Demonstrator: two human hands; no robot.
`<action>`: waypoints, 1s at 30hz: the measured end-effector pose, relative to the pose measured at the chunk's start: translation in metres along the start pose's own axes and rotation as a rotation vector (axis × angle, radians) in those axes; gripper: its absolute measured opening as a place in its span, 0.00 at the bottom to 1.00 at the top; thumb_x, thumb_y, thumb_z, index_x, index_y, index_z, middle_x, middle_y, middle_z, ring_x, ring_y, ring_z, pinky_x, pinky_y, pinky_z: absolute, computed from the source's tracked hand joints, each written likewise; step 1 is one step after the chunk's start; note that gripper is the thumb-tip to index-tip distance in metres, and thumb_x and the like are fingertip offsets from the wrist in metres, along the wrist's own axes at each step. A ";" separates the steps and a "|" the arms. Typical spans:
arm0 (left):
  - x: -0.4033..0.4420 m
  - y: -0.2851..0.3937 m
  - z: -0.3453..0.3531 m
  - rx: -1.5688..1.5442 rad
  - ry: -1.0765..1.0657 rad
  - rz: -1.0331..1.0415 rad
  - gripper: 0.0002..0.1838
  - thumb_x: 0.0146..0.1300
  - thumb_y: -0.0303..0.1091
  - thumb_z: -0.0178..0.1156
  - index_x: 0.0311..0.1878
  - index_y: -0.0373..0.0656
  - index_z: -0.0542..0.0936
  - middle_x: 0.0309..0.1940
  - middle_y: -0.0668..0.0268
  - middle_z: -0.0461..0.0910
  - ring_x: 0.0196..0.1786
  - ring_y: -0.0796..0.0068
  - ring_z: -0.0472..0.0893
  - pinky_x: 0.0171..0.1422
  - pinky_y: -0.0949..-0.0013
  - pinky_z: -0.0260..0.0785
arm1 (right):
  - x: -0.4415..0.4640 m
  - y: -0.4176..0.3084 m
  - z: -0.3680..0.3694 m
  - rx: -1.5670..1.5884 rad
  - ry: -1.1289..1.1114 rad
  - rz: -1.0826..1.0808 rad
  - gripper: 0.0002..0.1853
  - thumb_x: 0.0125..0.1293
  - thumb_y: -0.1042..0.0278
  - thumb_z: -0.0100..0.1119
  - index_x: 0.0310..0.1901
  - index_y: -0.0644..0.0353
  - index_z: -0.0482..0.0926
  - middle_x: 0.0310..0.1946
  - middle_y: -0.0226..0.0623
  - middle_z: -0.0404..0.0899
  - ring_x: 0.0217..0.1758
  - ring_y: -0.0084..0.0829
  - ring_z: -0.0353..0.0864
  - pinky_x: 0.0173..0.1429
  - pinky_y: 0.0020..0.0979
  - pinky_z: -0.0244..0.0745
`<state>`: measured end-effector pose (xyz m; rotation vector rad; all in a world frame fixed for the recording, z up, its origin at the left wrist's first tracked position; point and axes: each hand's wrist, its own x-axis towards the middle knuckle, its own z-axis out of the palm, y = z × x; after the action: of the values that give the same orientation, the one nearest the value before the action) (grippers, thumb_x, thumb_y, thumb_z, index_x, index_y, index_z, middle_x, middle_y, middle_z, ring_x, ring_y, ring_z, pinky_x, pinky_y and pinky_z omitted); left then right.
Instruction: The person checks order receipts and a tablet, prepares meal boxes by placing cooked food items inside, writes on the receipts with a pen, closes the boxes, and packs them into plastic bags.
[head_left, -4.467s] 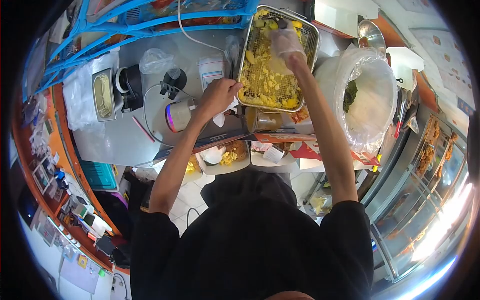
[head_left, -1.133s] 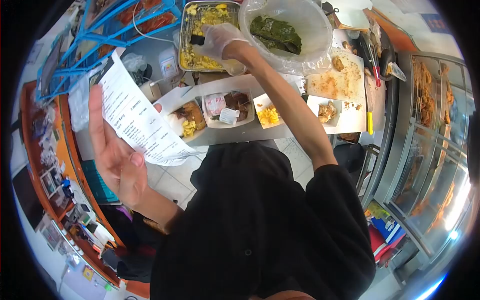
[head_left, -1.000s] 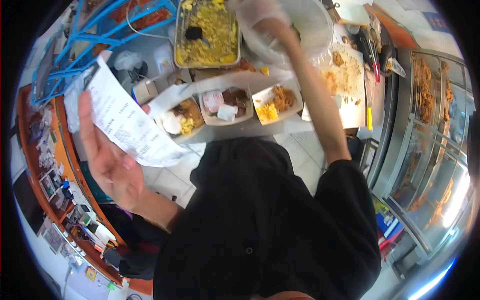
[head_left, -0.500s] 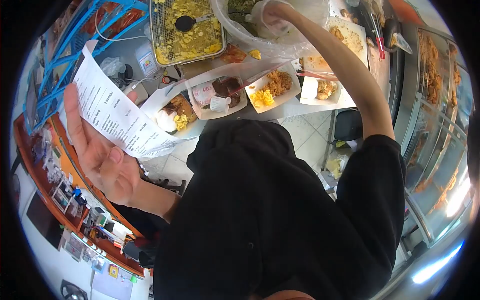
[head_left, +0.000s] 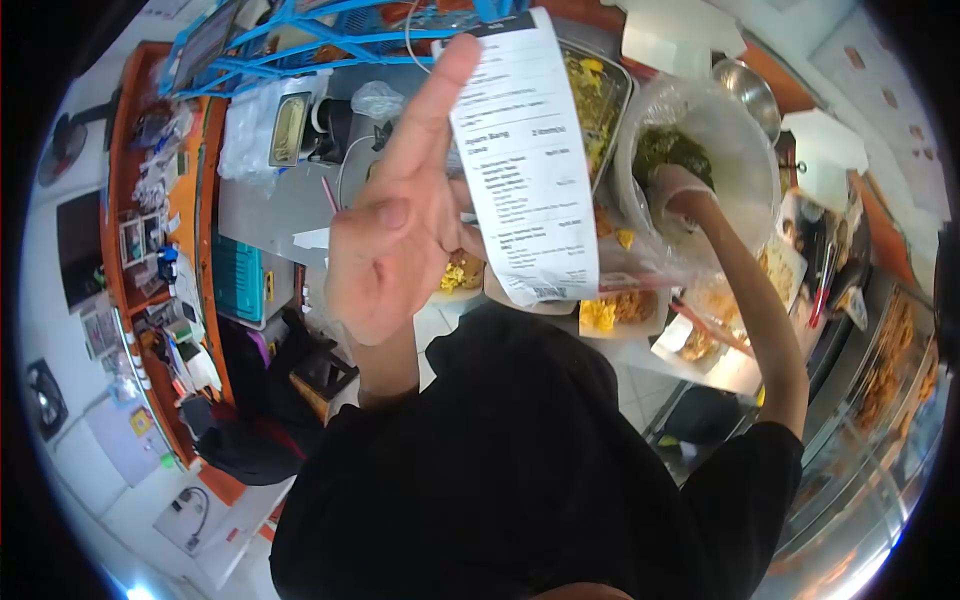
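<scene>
My left hand (head_left: 390,240) holds a long printed receipt (head_left: 530,170) upright in front of me, its index finger stretched along the edge and the paper gripped between other fingers. My right hand (head_left: 682,190), in what looks like a thin clear plastic glove, reaches into a plastic-lined bowl (head_left: 748,195). Its fingertips are down in dark green leafy food (head_left: 675,148) and hidden. Below the bowl stand paper food boxes; one holds yellow scrambled egg (head_left: 598,316) and fried chicken (head_left: 635,304). The receipt partly covers this row of boxes.
A metal tray (head_left: 622,105) of yellow food lies behind the receipt. Around the bowl are a steel bowl (head_left: 748,88), open white boxes (head_left: 680,42) and red-handled tongs (head_left: 823,285). A blue rack (head_left: 340,45) stands at the back; a glass cabinet (head_left: 880,370) of fried food is right.
My left hand has brought the receipt rightward and more upright, in front of the boxes. My right hand is deeper in the greens. My view has turned leftward.
</scene>
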<state>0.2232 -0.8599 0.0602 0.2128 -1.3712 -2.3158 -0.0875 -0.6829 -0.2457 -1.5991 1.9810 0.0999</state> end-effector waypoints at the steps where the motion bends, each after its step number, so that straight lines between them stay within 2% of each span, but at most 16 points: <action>1: 0.002 0.001 -0.003 -0.022 -0.024 0.004 0.48 0.63 0.49 0.46 0.77 0.33 0.36 0.79 0.50 0.37 0.71 0.55 0.66 0.60 0.63 0.76 | -0.003 -0.006 -0.011 -0.034 0.024 0.026 0.15 0.58 0.60 0.58 0.31 0.68 0.83 0.29 0.58 0.81 0.36 0.55 0.82 0.43 0.47 0.75; 2: 0.003 0.001 -0.007 -0.043 -0.049 0.005 0.48 0.63 0.49 0.45 0.77 0.33 0.36 0.79 0.50 0.37 0.70 0.55 0.68 0.58 0.63 0.78 | -0.004 -0.011 -0.024 -0.064 0.048 0.053 0.16 0.58 0.60 0.60 0.32 0.68 0.83 0.30 0.58 0.81 0.37 0.55 0.83 0.44 0.47 0.75; 5: 0.004 0.004 -0.007 -0.093 -0.021 0.005 0.47 0.64 0.49 0.44 0.77 0.32 0.36 0.78 0.49 0.38 0.66 0.56 0.73 0.54 0.61 0.81 | -0.008 -0.006 -0.056 0.174 0.271 0.241 0.15 0.58 0.61 0.59 0.32 0.68 0.83 0.30 0.59 0.80 0.39 0.55 0.82 0.46 0.48 0.75; 6: 0.004 0.006 -0.010 -0.096 -0.033 -0.001 0.47 0.64 0.48 0.44 0.77 0.32 0.36 0.78 0.49 0.38 0.66 0.56 0.73 0.53 0.61 0.81 | -0.014 -0.013 -0.073 0.229 0.262 0.356 0.14 0.59 0.63 0.58 0.34 0.70 0.82 0.29 0.58 0.80 0.38 0.53 0.82 0.43 0.45 0.75; 9: 0.006 0.008 -0.017 -0.093 -0.066 -0.002 0.46 0.64 0.48 0.43 0.77 0.32 0.36 0.78 0.49 0.38 0.66 0.57 0.73 0.51 0.63 0.82 | -0.023 0.013 -0.085 -0.070 0.175 -0.107 0.12 0.60 0.65 0.58 0.36 0.67 0.82 0.26 0.55 0.79 0.31 0.46 0.82 0.36 0.40 0.74; 11: 0.006 0.008 -0.019 -0.092 -0.072 -0.001 0.46 0.64 0.48 0.43 0.77 0.32 0.37 0.78 0.49 0.38 0.66 0.57 0.73 0.50 0.65 0.82 | -0.031 0.007 -0.080 0.745 0.205 0.333 0.09 0.65 0.65 0.57 0.39 0.60 0.82 0.23 0.38 0.78 0.23 0.30 0.76 0.28 0.30 0.69; 13: 0.007 0.008 -0.018 -0.099 -0.063 -0.001 0.46 0.64 0.48 0.43 0.77 0.32 0.37 0.79 0.49 0.39 0.67 0.57 0.72 0.50 0.66 0.81 | -0.040 -0.008 -0.083 1.164 0.253 0.501 0.06 0.70 0.65 0.56 0.42 0.56 0.81 0.24 0.25 0.77 0.19 0.17 0.71 0.22 0.19 0.64; 16: 0.009 0.008 -0.010 -0.114 0.003 0.015 0.46 0.64 0.48 0.44 0.77 0.32 0.38 0.79 0.50 0.41 0.68 0.57 0.71 0.58 0.64 0.76 | -0.051 -0.016 -0.080 1.280 0.245 0.411 0.12 0.68 0.58 0.54 0.42 0.56 0.81 0.26 0.29 0.79 0.26 0.34 0.77 0.32 0.32 0.73; 18: 0.010 0.008 -0.003 -0.092 0.090 0.043 0.47 0.64 0.49 0.45 0.77 0.32 0.39 0.79 0.50 0.42 0.69 0.56 0.70 0.66 0.60 0.69 | -0.013 0.039 -0.010 1.907 0.157 0.092 0.13 0.70 0.57 0.51 0.44 0.57 0.78 0.32 0.32 0.81 0.26 0.37 0.77 0.31 0.32 0.74; 19: 0.012 0.006 0.002 -0.087 0.126 0.052 0.47 0.63 0.49 0.46 0.77 0.32 0.39 0.79 0.51 0.43 0.70 0.56 0.69 0.70 0.58 0.65 | -0.022 0.039 -0.008 2.067 0.248 0.130 0.13 0.70 0.57 0.49 0.45 0.58 0.77 0.35 0.34 0.81 0.27 0.38 0.77 0.31 0.31 0.74; 20: 0.013 0.008 0.001 -0.105 0.037 0.045 0.48 0.64 0.47 0.48 0.76 0.30 0.38 0.78 0.49 0.43 0.74 0.55 0.60 0.76 0.54 0.53 | -0.029 0.039 -0.007 2.221 0.351 0.156 0.14 0.71 0.57 0.48 0.46 0.58 0.75 0.39 0.36 0.82 0.28 0.40 0.77 0.31 0.31 0.75; 21: 0.014 0.010 -0.003 -0.125 -0.052 0.040 0.48 0.64 0.45 0.50 0.76 0.28 0.36 0.78 0.48 0.43 0.79 0.55 0.52 0.81 0.50 0.40 | -0.035 0.011 -0.031 2.215 0.563 0.406 0.13 0.71 0.58 0.46 0.46 0.59 0.74 0.42 0.39 0.82 0.29 0.42 0.78 0.31 0.31 0.75; 24: 0.015 0.004 -0.004 -0.214 -0.007 0.036 0.48 0.65 0.45 0.51 0.76 0.29 0.36 0.78 0.47 0.42 0.80 0.55 0.49 0.82 0.51 0.39 | -0.030 0.061 0.000 1.534 0.315 0.306 0.13 0.68 0.61 0.53 0.47 0.62 0.75 0.41 0.38 0.83 0.31 0.36 0.81 0.31 0.31 0.75; 26: 0.015 0.004 -0.004 -0.193 -0.017 0.016 0.48 0.65 0.45 0.51 0.76 0.29 0.37 0.78 0.47 0.43 0.79 0.55 0.51 0.81 0.52 0.40 | -0.025 0.048 -0.023 1.100 0.287 0.269 0.14 0.67 0.64 0.56 0.48 0.64 0.76 0.41 0.40 0.84 0.31 0.31 0.81 0.29 0.31 0.75; 29: 0.014 -0.001 -0.009 -0.100 0.016 0.028 0.48 0.65 0.47 0.49 0.76 0.29 0.37 0.77 0.47 0.45 0.78 0.56 0.53 0.81 0.53 0.41 | -0.035 0.006 -0.069 0.726 0.372 0.454 0.12 0.65 0.66 0.60 0.45 0.65 0.79 0.36 0.39 0.84 0.29 0.24 0.80 0.28 0.29 0.73; 30: 0.015 -0.001 -0.008 -0.083 0.032 0.011 0.48 0.66 0.47 0.49 0.76 0.29 0.37 0.78 0.47 0.45 0.78 0.55 0.54 0.81 0.52 0.42 | -0.030 -0.002 -0.073 0.806 0.379 0.479 0.11 0.66 0.66 0.60 0.44 0.65 0.80 0.33 0.38 0.84 0.28 0.22 0.80 0.27 0.28 0.72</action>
<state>0.2126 -0.8724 0.0569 0.2155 -1.2549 -2.3444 -0.1106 -0.6866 -0.1703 -0.6447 2.2232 -0.7690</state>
